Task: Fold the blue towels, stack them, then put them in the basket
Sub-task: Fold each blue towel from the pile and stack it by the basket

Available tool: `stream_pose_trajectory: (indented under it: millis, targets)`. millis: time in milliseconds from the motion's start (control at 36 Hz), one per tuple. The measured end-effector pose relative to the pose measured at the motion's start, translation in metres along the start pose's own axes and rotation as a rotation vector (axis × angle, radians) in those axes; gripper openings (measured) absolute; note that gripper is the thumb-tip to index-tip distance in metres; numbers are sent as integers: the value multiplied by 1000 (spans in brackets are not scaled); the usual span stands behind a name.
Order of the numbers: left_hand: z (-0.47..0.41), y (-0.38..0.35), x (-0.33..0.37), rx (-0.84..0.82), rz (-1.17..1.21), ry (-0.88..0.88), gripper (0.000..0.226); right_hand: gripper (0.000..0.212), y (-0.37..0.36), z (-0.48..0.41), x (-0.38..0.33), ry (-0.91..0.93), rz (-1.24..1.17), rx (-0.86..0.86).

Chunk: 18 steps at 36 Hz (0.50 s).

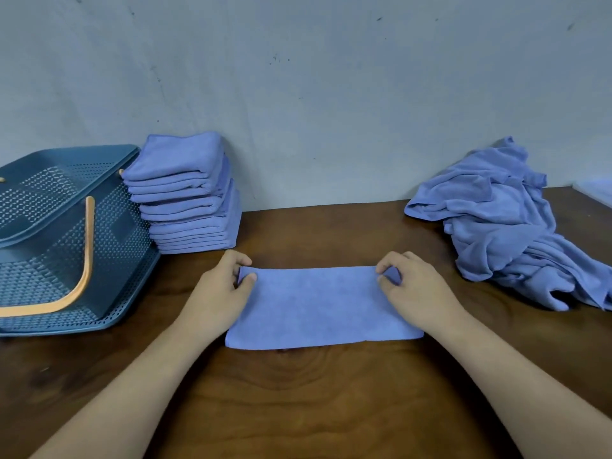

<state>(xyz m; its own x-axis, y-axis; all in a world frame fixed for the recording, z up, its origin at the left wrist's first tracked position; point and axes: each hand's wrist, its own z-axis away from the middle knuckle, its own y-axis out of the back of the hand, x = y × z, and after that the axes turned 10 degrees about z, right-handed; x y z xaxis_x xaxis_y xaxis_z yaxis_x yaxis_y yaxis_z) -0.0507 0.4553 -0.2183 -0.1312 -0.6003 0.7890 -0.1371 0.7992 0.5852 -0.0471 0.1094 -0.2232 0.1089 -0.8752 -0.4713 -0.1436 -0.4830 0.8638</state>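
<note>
While fingers (246, 278) of left hand (220, 289) and right hand (412, 288) pinch its far corners, likely to square the fold, one half-folded towel (318, 306) lies flat on the table (298, 409); folded stack (188, 193) stands beside basket (126, 226), handy for loading; unfolded pile (503, 220) at right.

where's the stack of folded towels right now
In the head view the stack of folded towels sits back left on the table, against the wall, just beside the basket.

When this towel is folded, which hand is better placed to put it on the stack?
Probably the left hand: the stack stands just beyond it, while the right hand is across the towel, nearer the unfolded pile.
</note>
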Motion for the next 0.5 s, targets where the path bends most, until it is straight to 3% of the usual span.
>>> stream_pose_trajectory:
  millis: [333, 500]
  targets:
    - [-12, -4, -3, 9, -119, -66, 12, 23, -16, -1, 13, 115, 146, 139]
    - [-12, -1, -3, 12, -207, -79, 21, 31, -8, 1, 1, 163, 489, 234]
